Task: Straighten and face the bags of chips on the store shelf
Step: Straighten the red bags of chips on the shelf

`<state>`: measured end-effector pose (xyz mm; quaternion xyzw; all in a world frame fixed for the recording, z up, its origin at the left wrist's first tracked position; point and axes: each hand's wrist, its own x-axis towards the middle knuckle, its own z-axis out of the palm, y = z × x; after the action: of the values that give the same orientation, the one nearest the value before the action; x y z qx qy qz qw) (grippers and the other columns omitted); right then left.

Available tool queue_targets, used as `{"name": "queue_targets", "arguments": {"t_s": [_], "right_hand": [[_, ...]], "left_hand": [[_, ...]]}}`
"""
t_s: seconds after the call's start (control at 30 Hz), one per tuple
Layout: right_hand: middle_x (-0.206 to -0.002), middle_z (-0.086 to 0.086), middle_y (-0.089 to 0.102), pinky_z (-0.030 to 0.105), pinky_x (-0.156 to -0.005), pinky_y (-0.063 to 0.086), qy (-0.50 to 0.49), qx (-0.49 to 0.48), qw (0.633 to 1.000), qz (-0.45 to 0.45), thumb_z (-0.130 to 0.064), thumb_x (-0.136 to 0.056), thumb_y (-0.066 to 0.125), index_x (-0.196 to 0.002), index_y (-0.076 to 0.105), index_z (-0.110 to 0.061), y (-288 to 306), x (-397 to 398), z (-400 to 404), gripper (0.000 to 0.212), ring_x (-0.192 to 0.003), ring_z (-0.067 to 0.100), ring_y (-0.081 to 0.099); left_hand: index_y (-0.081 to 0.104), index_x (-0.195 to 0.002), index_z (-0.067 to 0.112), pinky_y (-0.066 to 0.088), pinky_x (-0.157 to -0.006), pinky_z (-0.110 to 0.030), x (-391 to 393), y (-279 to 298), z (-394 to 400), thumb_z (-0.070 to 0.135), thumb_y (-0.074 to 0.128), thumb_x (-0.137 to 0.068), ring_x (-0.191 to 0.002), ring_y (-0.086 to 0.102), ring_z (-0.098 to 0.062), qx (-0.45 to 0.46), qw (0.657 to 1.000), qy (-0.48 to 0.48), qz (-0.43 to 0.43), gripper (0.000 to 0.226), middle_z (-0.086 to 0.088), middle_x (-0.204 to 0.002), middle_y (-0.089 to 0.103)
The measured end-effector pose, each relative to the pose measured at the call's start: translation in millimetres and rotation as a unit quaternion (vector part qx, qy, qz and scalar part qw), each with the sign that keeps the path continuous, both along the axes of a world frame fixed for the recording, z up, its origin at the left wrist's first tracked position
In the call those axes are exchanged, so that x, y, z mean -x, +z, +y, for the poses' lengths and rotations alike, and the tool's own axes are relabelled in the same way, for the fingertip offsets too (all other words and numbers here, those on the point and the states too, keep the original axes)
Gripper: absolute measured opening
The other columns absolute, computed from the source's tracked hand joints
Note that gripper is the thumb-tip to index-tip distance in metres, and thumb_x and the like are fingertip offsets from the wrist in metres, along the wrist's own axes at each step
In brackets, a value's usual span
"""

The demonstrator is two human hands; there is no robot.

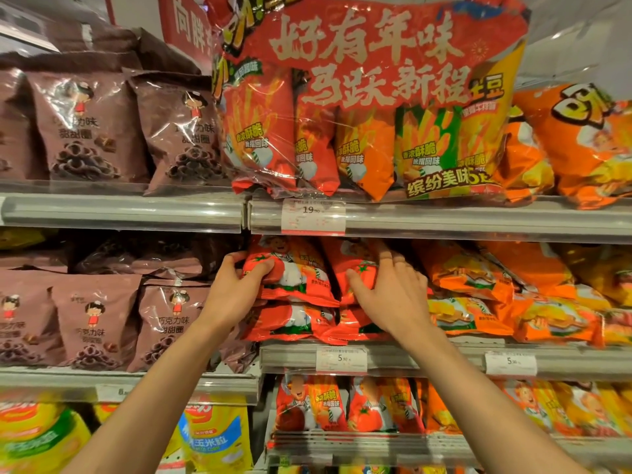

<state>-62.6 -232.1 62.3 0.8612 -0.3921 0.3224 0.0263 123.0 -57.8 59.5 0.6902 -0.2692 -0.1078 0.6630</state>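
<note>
Left hand (236, 289) grips top-left red tomato chip bag (290, 268); right hand (393, 289) lies flat, fingers spread, on neighbouring red bag (355, 265), both stacked, tilted.

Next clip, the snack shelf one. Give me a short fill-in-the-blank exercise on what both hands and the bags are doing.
1. The left hand grips the top ____ bag of its stack.
2. The right hand rests on the bag beside it, on the ____ shelf from the top.
3. The price tag under the multipack reads ____.

Missing words: red; second; 19.90
</note>
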Motion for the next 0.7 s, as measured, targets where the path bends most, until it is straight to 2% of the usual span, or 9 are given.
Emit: {"name": "queue_targets", "arguments": {"t_s": [0.07,0.17,0.23,0.33,0.43,0.5,0.57,0.63,0.7], "right_hand": [[-0.133,0.019,0.058,0.05,-0.096,0.041,-0.054,0.002,0.998,0.024,-0.071,-0.09,0.033,-0.138,0.05,-0.012,4,-3,2,0.078,-0.119,0.037,0.056],[-0.144,0.021,0.049,0.054,-0.102,0.032,-0.107,-0.023,0.99,0.091,-0.076,-0.089,0.022,-0.14,0.051,-0.015,8,-9,-4,0.084,-0.13,0.04,0.045],[-0.152,0.021,0.041,0.056,-0.108,0.025,-0.117,-0.044,0.986,0.108,-0.079,-0.088,0.015,-0.143,0.049,-0.016,8,-11,-9,0.09,-0.138,0.041,0.036],[-0.157,0.022,0.033,0.06,-0.116,0.012,-0.095,-0.059,0.99,0.086,-0.081,-0.087,0.009,-0.149,0.041,-0.014,5,-11,-13,0.097,-0.146,0.041,0.025],[-0.153,0.022,0.039,0.059,-0.117,0.009,-0.06,-0.046,0.996,0.047,-0.077,-0.091,0.017,-0.146,0.044,-0.011,7,-6,-9,0.09,-0.145,0.038,0.027],[-0.142,0.021,0.05,0.053,-0.116,0.019,-0.016,-0.006,1.0,0.014,-0.068,-0.095,0.031,-0.139,0.051,-0.011,9,-1,-1,0.075,-0.138,0.036,0.037],[-0.131,0.016,0.058,0.043,-0.108,0.032,0.072,0.017,0.996,-0.042,-0.057,-0.097,0.045,-0.133,0.058,-0.013,10,1,12,0.059,-0.127,0.032,0.046],[-0.13,0.008,0.058,0.031,-0.102,0.035,0.17,-0.019,0.981,-0.087,-0.051,-0.097,0.051,-0.132,0.06,-0.015,8,0,31,0.052,-0.124,0.024,0.048],[-0.138,0.002,0.055,0.026,-0.102,0.036,0.229,-0.091,0.963,-0.105,-0.056,-0.096,0.05,-0.139,0.054,-0.017,5,-5,48,0.058,-0.125,0.017,0.05]], "left_hand": [[0.045,-0.138,0.023,0.058,-0.091,-0.048,-1,1,2,0.051,0.074,-0.084,-0.104,0.069,-0.025,0.001,1.0,0.0,-0.003,0.068,-0.004,-0.12,0.064],[0.045,-0.139,0.023,0.059,-0.088,-0.047,-2,0,5,0.05,0.074,-0.085,-0.101,0.07,-0.024,0.005,1.0,0.005,-0.003,0.067,-0.003,-0.118,0.064],[0.046,-0.139,0.021,0.062,-0.079,-0.039,-1,-1,7,0.046,0.074,-0.087,-0.094,0.071,-0.019,0.013,1.0,0.007,-0.003,0.065,0.002,-0.109,0.065],[0.047,-0.138,0.022,0.058,-0.064,-0.026,1,-1,10,0.043,0.074,-0.087,-0.088,0.071,-0.012,0.027,1.0,0.005,-0.002,0.061,0.005,-0.103,0.066],[0.048,-0.136,0.023,0.057,-0.06,-0.022,4,-1,14,0.04,0.074,-0.088,-0.081,0.074,-0.011,0.041,0.999,-0.001,0.008,0.057,0.002,-0.103,0.069],[0.049,-0.133,0.025,0.058,-0.061,-0.022,6,-2,18,0.039,0.075,-0.087,-0.08,0.075,-0.008,0.056,0.998,-0.01,0.015,0.054,0.001,-0.104,0.07],[0.051,-0.131,0.029,0.06,-0.07,-0.028,8,-4,24,0.041,0.075,-0.086,-0.086,0.075,-0.01,0.062,0.998,-0.019,0.017,0.053,0.0,-0.11,0.07],[0.053,-0.13,0.029,0.06,-0.078,-0.034,11,-5,29,0.041,0.076,-0.085,-0.093,0.075,-0.015,0.077,0.996,-0.028,0.03,0.053,-0.003,-0.115,0.07],[0.055,-0.129,0.028,0.06,-0.074,-0.032,16,-6,34,0.038,0.076,-0.084,-0.094,0.075,-0.017,0.095,0.994,-0.037,0.039,0.05,-0.005,-0.116,0.071]]}}
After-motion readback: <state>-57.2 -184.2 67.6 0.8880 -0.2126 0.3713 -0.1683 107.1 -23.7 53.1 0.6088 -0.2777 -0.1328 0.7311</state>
